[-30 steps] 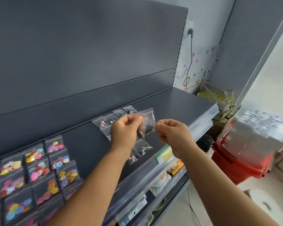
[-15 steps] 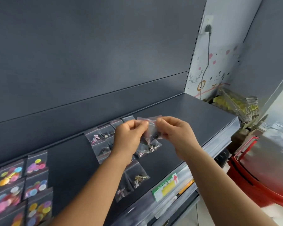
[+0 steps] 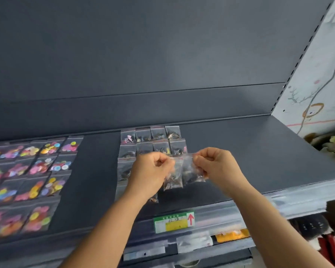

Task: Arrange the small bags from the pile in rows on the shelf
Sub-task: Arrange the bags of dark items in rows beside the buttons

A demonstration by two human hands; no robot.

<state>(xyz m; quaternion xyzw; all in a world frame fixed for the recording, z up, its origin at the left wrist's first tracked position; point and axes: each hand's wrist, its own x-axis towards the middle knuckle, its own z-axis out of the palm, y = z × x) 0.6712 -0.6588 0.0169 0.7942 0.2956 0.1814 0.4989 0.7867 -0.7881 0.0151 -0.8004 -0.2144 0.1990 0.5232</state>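
At frame centre, the left hand (image 3: 153, 169) and right hand (image 3: 215, 165) are pinching two clear small bags (image 3: 184, 175) above the shelf (image 3: 259, 161); they're best separated gently, then laid square beside the rows (image 3: 153, 142).

The shelf (image 3: 240, 155) and its back panel (image 3: 143, 55) look like smooth, matt dark-grey painted metal. The small bags (image 3: 155, 141) on it, and the two bags (image 3: 184, 175) pinched between the hands, are clear, glossy, crinkled plastic. Near the front edge a glossy clear plastic strip (image 3: 298, 202) covers a paper price label (image 3: 173, 222).
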